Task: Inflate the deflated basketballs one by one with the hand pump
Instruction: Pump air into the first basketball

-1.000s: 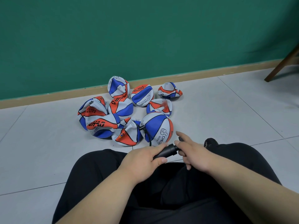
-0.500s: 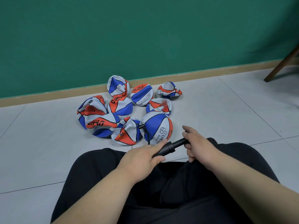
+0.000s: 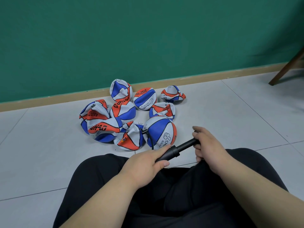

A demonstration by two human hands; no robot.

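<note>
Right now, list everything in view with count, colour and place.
deflated basketballs: eight, red-white-blue, heaped on floor by wall
rounder basketball: one, same colours, nearest the person, hose attached
hand pump: one, black, above lap, rod extended
hose: one, black, left of rounder basketball
wall: one, green, behind
skirting: one, tan, wall foot
floor: grey-white tiles
furniture leg: one, brown, far right
trousers: black, bottom centre
left hand: one, grip round pump barrel
right hand: one, grip round pump handle

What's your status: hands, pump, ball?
Left hand grips pump barrel; right hand grips handle end, rod out. Hose plugged into ball. Flat balls beside it, clear of hands.
</note>
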